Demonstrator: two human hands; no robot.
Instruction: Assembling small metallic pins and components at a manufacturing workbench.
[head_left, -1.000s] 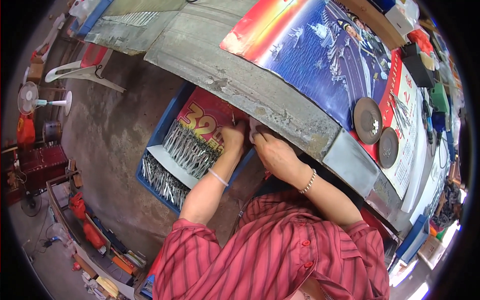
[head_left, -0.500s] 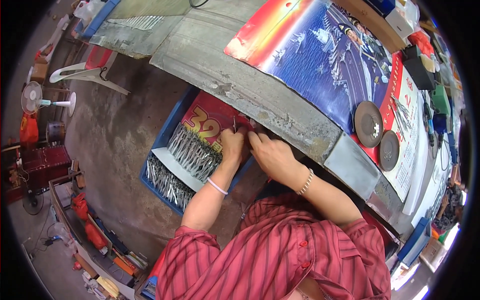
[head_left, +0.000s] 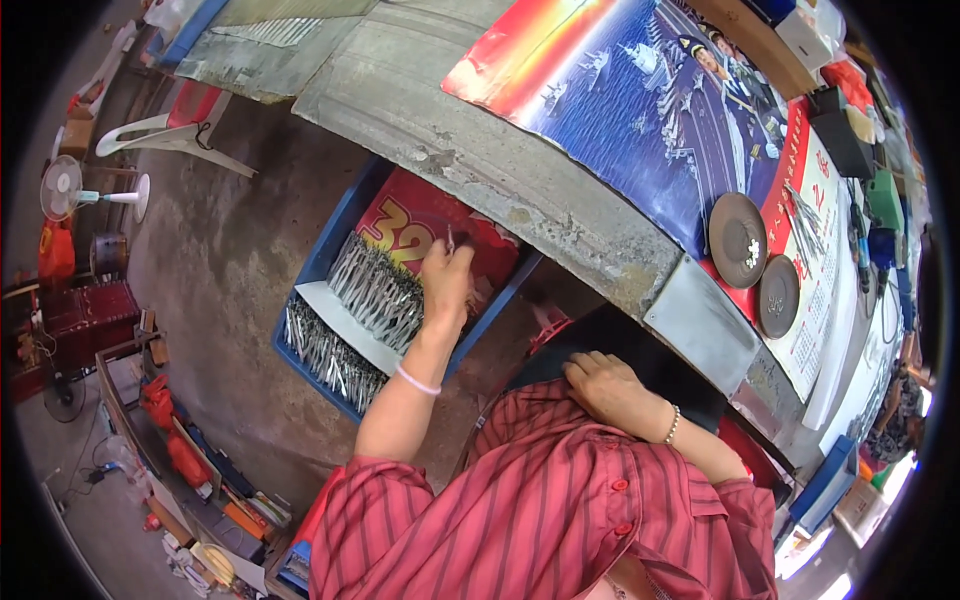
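My left hand (head_left: 447, 283) is over the blue plastic crate (head_left: 345, 222), fingers pinched round a slim metal piece (head_left: 450, 240) whose tip sticks up past them. Its exact kind is too small to make out. Rows of slender silver metal pieces (head_left: 375, 290) stand packed in the crate, with a white strip (head_left: 350, 327) dividing them. Red printed card (head_left: 400, 215) lines the crate's far part, partly behind my left hand. My right hand (head_left: 612, 388) rests on my lap, fingers loosely spread and holding nothing.
The worn grey workbench (head_left: 440, 150) overhangs the crate's far edge. On it lie a large printed calendar (head_left: 620, 110), two brown dishes (head_left: 738, 240) with small bits, and several silver tools (head_left: 805, 225). A white chair (head_left: 180, 140) and a fan (head_left: 62, 187) stand at the left.
My right hand has left the crate's far corner and come back to my lap. My left hand has shifted slightly left and up, away from the bench edge, still pinching the metal piece.
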